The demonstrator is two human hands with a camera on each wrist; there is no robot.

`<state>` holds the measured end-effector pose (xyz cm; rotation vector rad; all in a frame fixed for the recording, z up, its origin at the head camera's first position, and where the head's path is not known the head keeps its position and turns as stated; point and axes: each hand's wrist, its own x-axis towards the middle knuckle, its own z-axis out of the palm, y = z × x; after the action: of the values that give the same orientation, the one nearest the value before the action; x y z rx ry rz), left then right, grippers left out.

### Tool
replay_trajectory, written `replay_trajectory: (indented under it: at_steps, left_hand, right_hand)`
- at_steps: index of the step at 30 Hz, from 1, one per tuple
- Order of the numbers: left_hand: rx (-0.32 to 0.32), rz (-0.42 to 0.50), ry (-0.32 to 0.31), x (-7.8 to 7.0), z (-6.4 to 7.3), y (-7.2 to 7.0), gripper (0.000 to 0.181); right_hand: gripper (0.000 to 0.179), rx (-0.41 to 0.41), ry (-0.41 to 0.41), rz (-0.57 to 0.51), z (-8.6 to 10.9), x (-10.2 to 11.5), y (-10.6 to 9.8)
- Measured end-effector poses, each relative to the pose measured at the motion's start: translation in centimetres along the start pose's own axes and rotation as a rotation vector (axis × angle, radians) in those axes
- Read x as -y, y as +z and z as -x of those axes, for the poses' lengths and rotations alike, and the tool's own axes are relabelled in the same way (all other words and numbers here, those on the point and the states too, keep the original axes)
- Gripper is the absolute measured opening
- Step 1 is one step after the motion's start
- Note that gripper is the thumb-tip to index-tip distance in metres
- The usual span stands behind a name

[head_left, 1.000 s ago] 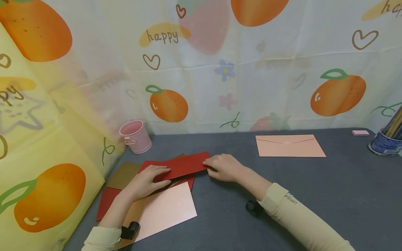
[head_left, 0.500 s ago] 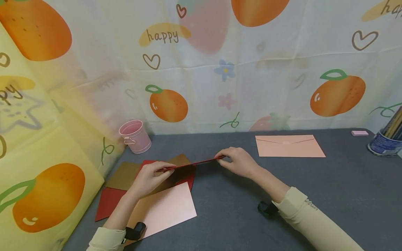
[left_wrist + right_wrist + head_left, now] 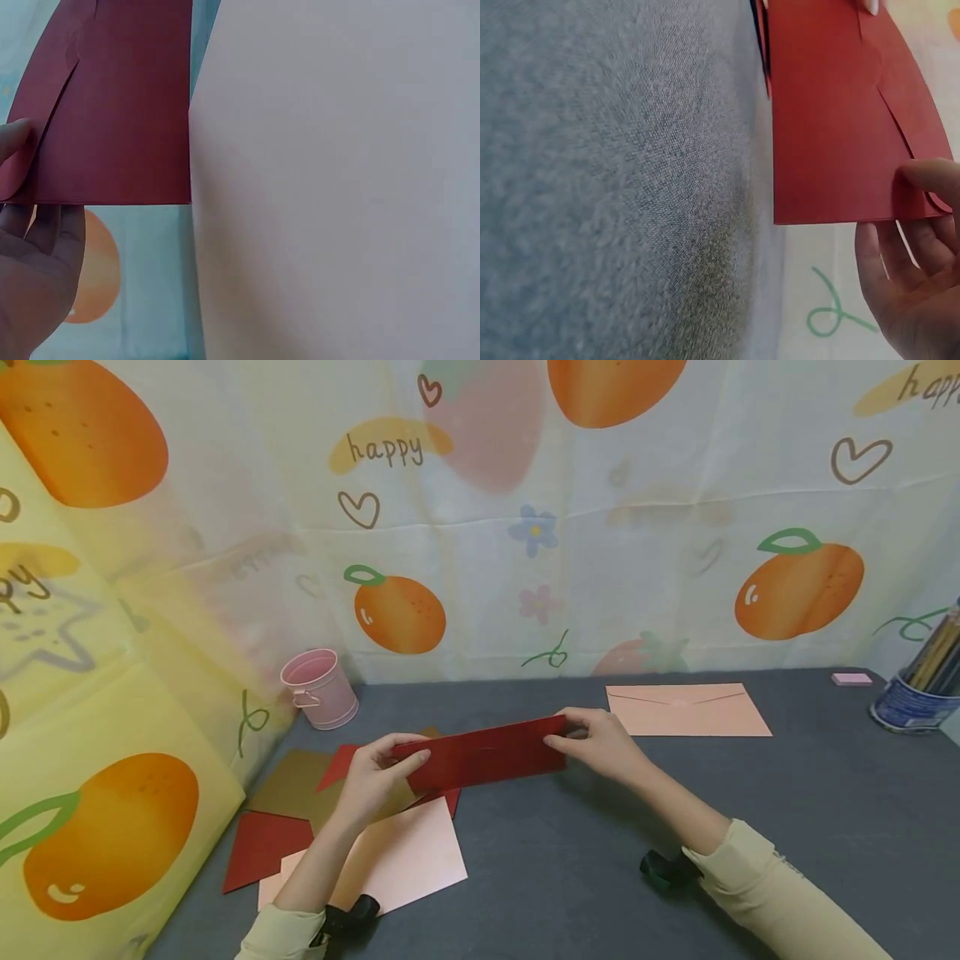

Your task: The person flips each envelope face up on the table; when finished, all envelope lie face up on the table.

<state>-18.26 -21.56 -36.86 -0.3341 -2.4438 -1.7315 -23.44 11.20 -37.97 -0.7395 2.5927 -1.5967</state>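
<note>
- I see the left hand (image 3: 375, 781) and right hand (image 3: 602, 745) each pinching an end of the red envelope (image 3: 487, 756) between thumb and fingers, holding it above the table (image 3: 555, 877).
- I read "happy" on the cloth (image 3: 480, 552) behind; marks on the cup (image 3: 917, 703) and right sleeve (image 3: 795, 893) are too small for me.
- Red, gold and pale papers (image 3: 408, 852) overlap at left, partly hidden from me by the left forearm (image 3: 325, 860) and red envelope.
- Beyond them stands a bucket (image 3: 322, 695); a pale envelope (image 3: 686, 712) lies at right.
</note>
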Motion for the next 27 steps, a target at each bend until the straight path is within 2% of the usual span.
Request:
replay_trajectory:
  at_steps: [2, 5, 11, 19, 27]
  left_hand:
    - [0.01, 0.028, -0.027, 0.3, 0.0, 0.2, 0.026]
    - [0.027, 0.055, -0.059, 1.7, -0.3, 0.3, 0.028]
    - [0.065, 0.054, -0.068, 1.9, -0.1, 0.3, 0.028]
    - [0.094, -0.09, -0.096, 2.3, 0.4, -0.3, 0.022]
    - [0.157, -0.225, -0.107, 2.7, 0.8, -0.7, 0.017]
  right_hand:
    - [0.018, 0.006, 0.021, -0.012, 0.2, -0.1, -0.3]
    - [0.017, 0.017, 0.044, 0.008, 0.4, -0.4, -0.5]
    - [0.012, 0.047, 0.068, 0.055, 0.9, -0.9, -0.9]
    - [0.005, 0.069, 0.077, 0.124, 1.3, -1.7, -1.3]
    - [0.008, 0.144, 0.034, 0.17, 1.6, -2.6, -1.5]
